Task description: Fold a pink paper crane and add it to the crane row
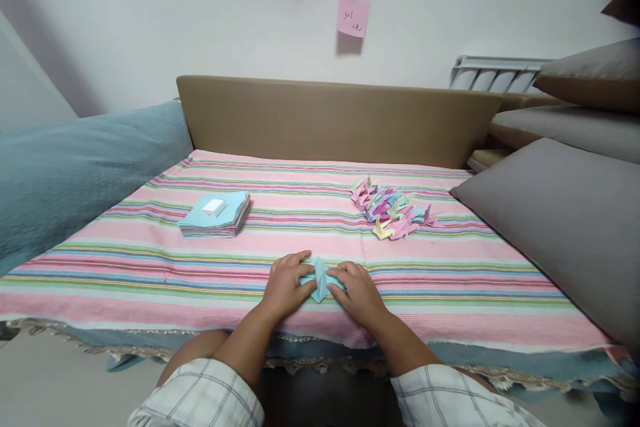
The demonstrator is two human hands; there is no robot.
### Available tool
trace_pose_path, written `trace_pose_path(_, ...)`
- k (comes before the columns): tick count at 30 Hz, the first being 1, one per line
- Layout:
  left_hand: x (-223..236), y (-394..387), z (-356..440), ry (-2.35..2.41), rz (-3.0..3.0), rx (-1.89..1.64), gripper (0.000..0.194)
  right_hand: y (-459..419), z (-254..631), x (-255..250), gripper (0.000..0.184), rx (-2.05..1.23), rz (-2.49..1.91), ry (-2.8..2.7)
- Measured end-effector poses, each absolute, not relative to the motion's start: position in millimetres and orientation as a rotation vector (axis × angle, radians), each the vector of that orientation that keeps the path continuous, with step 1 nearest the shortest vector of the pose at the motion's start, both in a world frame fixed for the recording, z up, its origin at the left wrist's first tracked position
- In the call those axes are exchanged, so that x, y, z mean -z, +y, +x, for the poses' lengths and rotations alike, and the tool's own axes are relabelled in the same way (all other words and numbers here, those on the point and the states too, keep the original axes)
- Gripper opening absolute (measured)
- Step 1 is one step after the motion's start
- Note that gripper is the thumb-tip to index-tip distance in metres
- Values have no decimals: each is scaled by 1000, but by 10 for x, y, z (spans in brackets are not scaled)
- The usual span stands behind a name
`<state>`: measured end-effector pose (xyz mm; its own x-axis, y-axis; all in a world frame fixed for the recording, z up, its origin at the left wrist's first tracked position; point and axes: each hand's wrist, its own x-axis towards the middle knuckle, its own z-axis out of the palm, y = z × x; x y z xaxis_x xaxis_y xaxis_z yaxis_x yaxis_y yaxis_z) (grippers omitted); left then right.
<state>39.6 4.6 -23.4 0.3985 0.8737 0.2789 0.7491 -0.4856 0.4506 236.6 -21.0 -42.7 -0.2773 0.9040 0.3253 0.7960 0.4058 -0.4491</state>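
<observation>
A light blue folded paper piece lies on the striped cloth near the front edge. My left hand presses on its left side with curled fingers. My right hand holds its right side, fingers bent over the paper. Both hands rest on the cloth, touching the paper between them.
A stack of coloured paper squares with a small white block on top lies at the left. A heap of several folded paper cranes sits at the right. Grey cushions flank the right side, a teal blanket the left.
</observation>
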Motion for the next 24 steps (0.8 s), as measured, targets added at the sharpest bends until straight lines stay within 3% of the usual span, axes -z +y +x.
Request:
trace_pose_path(11,184,47,406,1281,2383,-641,36,-207,2376,389,33,-331,-1464,-2143)
trace_pose_path(17,171,50,380,1208,2391,-599,71,-205,2380,390,34,-296,-1476,-2169)
trace_pose_path(20,184,38,399,1228,2403,-625,66,-203,2380,398,34,-298,-1478,-2162)
trace_pose_path(24,182,20,413,1236,2420,-647,45,-199,2384,410,34,-321,-1467,-2147)
